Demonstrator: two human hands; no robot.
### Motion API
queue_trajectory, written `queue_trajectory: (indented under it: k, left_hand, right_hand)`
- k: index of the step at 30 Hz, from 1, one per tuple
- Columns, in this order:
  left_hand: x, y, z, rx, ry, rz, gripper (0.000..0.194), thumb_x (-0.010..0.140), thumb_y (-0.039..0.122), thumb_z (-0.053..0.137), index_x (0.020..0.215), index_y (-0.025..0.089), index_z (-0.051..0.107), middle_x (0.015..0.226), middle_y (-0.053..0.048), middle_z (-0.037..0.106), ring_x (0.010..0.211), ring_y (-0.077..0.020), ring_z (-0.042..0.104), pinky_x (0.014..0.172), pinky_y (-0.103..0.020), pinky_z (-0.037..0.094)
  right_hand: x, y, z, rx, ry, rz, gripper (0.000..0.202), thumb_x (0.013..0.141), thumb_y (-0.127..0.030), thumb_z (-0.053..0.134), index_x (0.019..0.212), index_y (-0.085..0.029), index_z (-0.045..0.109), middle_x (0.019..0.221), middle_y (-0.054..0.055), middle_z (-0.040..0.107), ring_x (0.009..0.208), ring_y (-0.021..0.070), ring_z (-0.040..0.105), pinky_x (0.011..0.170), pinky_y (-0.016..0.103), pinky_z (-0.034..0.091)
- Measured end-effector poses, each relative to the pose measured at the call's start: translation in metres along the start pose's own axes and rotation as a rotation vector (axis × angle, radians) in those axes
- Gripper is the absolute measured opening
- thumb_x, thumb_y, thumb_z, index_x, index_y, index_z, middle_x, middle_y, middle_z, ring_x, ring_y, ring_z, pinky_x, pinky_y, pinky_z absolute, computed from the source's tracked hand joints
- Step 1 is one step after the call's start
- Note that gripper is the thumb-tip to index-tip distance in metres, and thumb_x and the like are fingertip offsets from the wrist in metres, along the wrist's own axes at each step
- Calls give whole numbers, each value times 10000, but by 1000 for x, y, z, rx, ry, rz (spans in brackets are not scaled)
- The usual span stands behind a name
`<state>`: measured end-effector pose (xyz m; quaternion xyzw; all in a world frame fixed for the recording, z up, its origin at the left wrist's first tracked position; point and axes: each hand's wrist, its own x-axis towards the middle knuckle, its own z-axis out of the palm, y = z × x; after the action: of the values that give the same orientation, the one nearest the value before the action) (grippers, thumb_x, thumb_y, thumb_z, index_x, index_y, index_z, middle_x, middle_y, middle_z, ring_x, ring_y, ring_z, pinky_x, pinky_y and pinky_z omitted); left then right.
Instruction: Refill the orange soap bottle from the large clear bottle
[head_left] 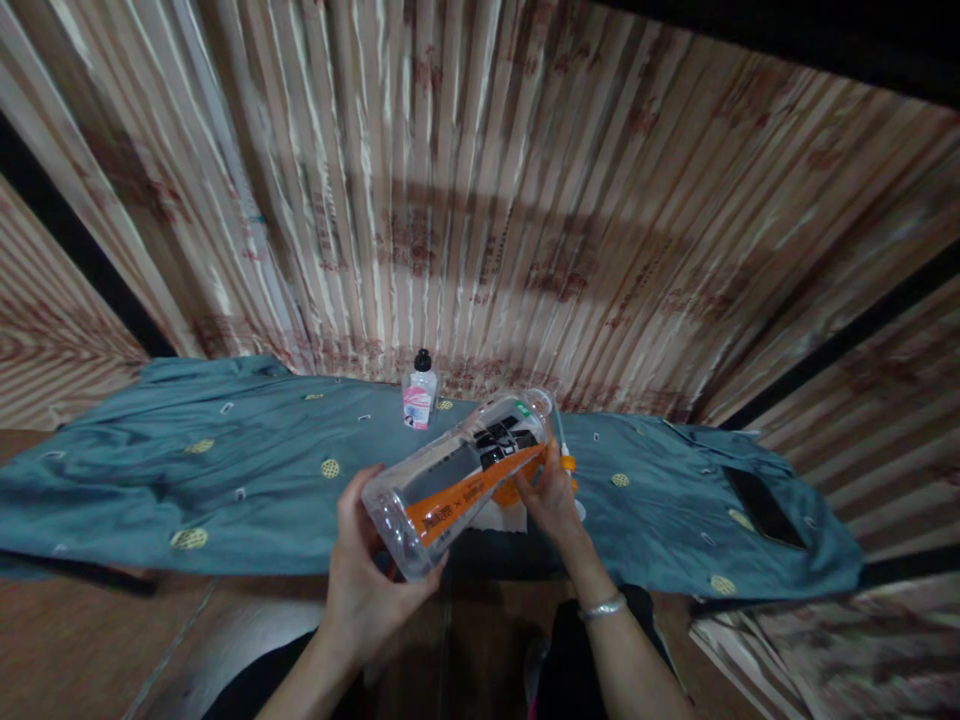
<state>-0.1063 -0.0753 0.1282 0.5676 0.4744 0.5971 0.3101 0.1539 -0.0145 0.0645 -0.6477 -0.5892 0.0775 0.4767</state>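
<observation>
A large clear plastic bottle [442,465] with an orange and black label lies tilted in the air between my hands. Its base points down to the left, and its open-looking neck points up to the right. My left hand [367,570] wraps around the base end. Near the neck, my right hand [555,495] grips the label side, its fingers partly hidden behind the bottle. Just right of that hand shows a white and orange pump or nozzle piece [568,464], partly covered. Something white, perhaps paper [499,516], lies beneath the bottle.
A small clear bottle [418,395] with a black cap and pink label stands at the back of the table. A dark phone [763,508] lies at the right on the teal patterned cloth [277,500]. Pleated curtain [465,200] hangs behind, with black frame bars at both sides.
</observation>
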Motion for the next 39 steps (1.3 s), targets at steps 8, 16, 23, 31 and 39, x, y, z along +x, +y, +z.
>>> queue_trajectory:
  k: [8,16,23,31,39]
  left_hand:
    - [2,-7,-3,14,-15,16,846,684,330,879,1429,255,484,1270,-99,679,1014,-277,766,690,-336,661]
    - [2,-3,-1,22,7,49,816,689,330,870,1412,242,501,1289,-108,666,1035,-277,761,698,-332,660]
    - [0,1,0,-15,-8,-2,834,688,314,862,1428,257,481,1287,-97,667,988,-261,768,674,-323,654]
    - [-1,6,2,-36,13,-10,822,681,313,867,1410,234,496,1252,-106,686,954,-260,767,636,-315,648]
    - [0,4,2,-41,18,-22,842,663,309,870,1415,232,498,1274,-111,671,968,-263,762,659,-323,644]
  right_hand:
    - [-1,5,3,-35,21,13,737,905,-477,680,1531,-162,451,1247,187,790,1142,391,782,940,552,648]
    - [0,1,1,-29,-1,8,747,921,-495,655,1550,-154,437,1288,196,774,1179,395,770,970,578,638]
    - [0,2,2,-30,14,10,770,889,-501,674,1525,-130,450,1290,221,769,1195,421,761,977,614,634]
    - [-1,2,3,-41,26,29,721,899,-485,680,1494,-132,477,1232,200,793,1111,379,789,925,523,644]
    - [-2,4,4,-52,27,21,781,901,-495,667,1550,-133,428,1195,186,804,1057,377,800,878,505,651]
